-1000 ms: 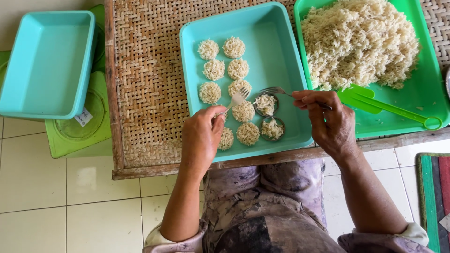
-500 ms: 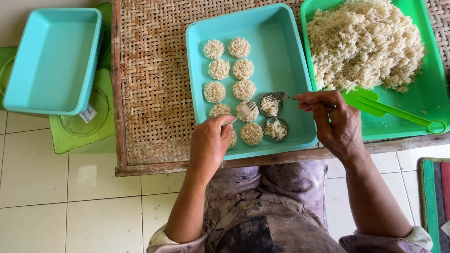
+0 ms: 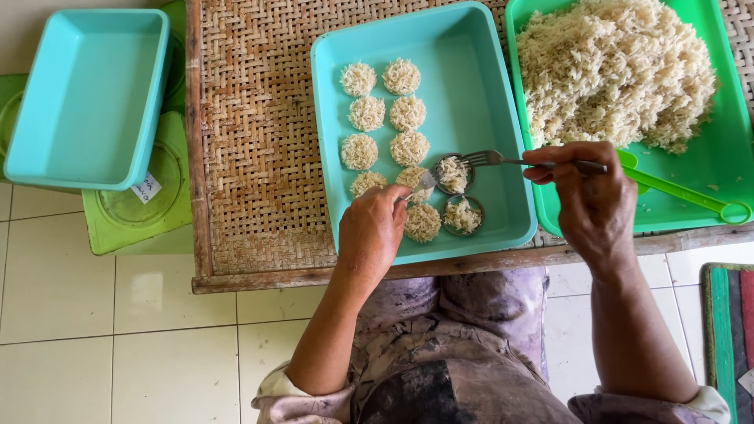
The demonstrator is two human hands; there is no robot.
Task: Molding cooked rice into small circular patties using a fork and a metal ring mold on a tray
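The right hand pinches a thin metal fork by its handle, tines resting on the noodles inside a small round metal ring mould near the front edge of the turquoise rectangular plastic tray. The left hand, fingers curled together, grips a small metal utensil just beside that mould. Flat round noodle discs lie in two rows along the tray's left side; a loose noodle heap fills the green plastic tray at the woven table's right edge.

small white paper label, on green lid, beside teal tub
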